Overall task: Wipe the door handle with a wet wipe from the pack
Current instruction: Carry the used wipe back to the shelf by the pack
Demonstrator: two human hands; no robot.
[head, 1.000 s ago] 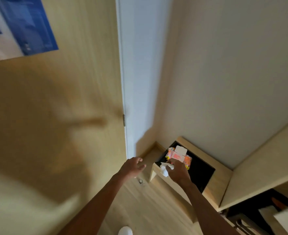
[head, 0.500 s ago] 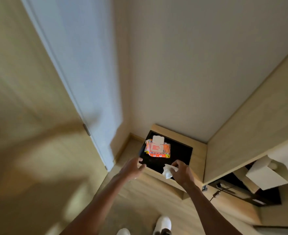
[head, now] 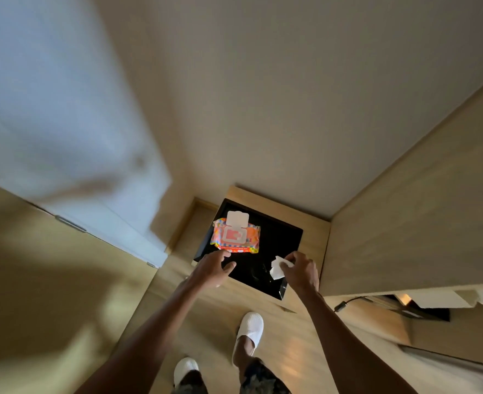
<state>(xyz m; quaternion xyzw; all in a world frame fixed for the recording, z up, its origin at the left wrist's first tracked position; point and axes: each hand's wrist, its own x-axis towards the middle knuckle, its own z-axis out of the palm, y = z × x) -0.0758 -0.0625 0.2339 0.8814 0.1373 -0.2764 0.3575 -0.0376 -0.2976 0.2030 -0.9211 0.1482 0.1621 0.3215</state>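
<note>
The wet wipe (head: 278,269) is pinched in the fingers of the right hand (head: 301,270), right of centre in the frame, above the black top of the bench (head: 277,237) — so the pull from the pack looks done. The pack (head: 236,236), lid flipped up, lies at the centre of the frame on that top, and the left hand (head: 213,267) hovers just below it, fingers loosely apart and holding nothing. The door handle is not clear in this blurred view; the next move likely calls for shutting the lid with the left hand — then turning toward the door at the left.
</note>
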